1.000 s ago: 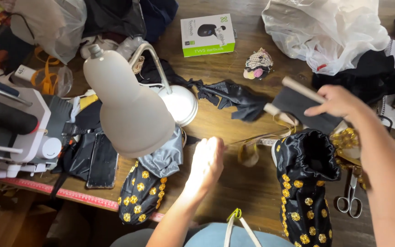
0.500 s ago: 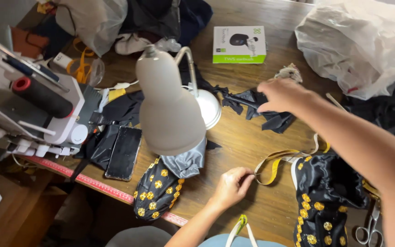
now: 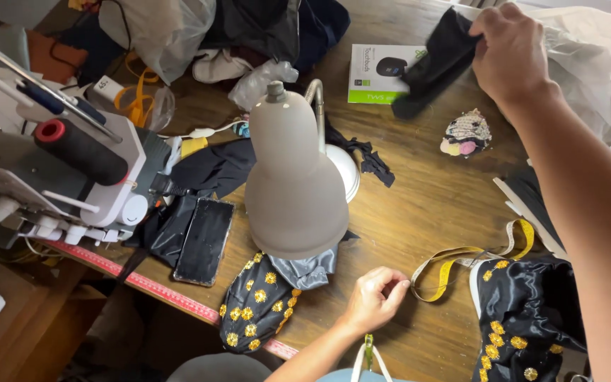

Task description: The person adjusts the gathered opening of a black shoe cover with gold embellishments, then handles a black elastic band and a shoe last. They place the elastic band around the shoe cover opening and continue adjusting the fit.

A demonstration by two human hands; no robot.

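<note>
My right hand [image 3: 510,53] is raised over the far right of the wooden table [image 3: 433,205], shut on a piece of black cloth [image 3: 429,64] that hangs in front of a green and white box [image 3: 373,71]. Near the front edge, my left hand [image 3: 376,297] rests with its fingers closed at the end of a yellow measuring tape [image 3: 461,258]. A black garment with gold flowers [image 3: 525,325] lies to the right of that hand. A second flowered black piece [image 3: 256,311] lies to its left, partly under the lamp.
A grey desk lamp [image 3: 295,184] stands mid-table. At the left is a white sewing machine [image 3: 51,177] with a black thread spool [image 3: 83,152], and a dark phone [image 3: 203,240] beside it. A small crocheted item [image 3: 464,134], plastic bags [image 3: 602,71] and dark cloth crowd the back.
My right hand took up the black cloth and carried it toward the far side. My left hand went from flat and open to closed at the tape's end. The view shifted left.
</note>
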